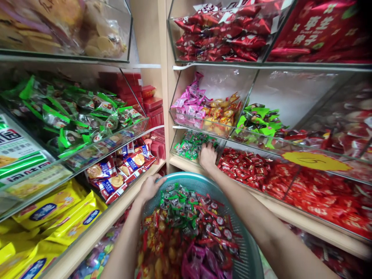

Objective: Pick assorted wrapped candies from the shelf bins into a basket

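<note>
Fingers of left hand (149,187) grip basket (247,248) rim; right hand (207,155) seemingly closes on green sweets (190,145).

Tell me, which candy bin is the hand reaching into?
The right hand is in the low clear bin of green-and-white wrapped sweets. The bin of red sweets sits beside it, and the pink and yellow sweets are one shelf higher.

A yellow oval price tag (316,161) at right bears a handwritten "5". Red bags (315,27), upper right, carry Chinese characters too blurred to read.
</note>
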`<control>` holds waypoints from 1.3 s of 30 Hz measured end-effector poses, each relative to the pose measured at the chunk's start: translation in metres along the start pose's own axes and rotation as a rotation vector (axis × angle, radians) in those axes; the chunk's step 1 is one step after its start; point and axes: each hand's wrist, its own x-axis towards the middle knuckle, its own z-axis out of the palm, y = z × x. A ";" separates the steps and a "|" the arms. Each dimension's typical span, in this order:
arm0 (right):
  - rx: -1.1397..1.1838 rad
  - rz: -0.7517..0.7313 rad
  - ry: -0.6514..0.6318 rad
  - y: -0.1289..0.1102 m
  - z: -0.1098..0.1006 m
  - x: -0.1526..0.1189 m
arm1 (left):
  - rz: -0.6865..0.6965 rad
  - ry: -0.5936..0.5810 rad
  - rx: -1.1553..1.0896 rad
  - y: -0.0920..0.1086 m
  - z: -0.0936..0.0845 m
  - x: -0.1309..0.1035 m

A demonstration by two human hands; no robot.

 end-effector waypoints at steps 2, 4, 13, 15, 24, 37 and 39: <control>0.015 -0.007 -0.003 0.001 -0.002 -0.001 | -0.005 -0.001 -0.005 0.000 0.000 0.000; 0.031 -0.005 0.004 0.002 -0.002 -0.001 | -0.016 -0.012 -0.016 -0.001 0.000 0.001; 0.041 -0.054 0.043 0.003 -0.008 -0.005 | -0.028 -0.017 -0.012 -0.003 0.001 0.002; 0.042 -0.114 0.068 0.003 -0.015 -0.008 | -0.019 -0.012 -0.011 -0.003 0.001 0.002; 0.453 -0.648 0.076 0.020 -0.035 -0.094 | -0.003 -0.014 -0.028 -0.001 0.001 0.000; 0.414 -0.951 -0.512 0.052 -0.017 -0.165 | 0.014 -0.012 -0.003 0.000 0.001 -0.002; 0.402 -0.952 -0.515 0.048 -0.014 -0.164 | 0.009 -0.008 -0.023 -0.001 0.001 -0.002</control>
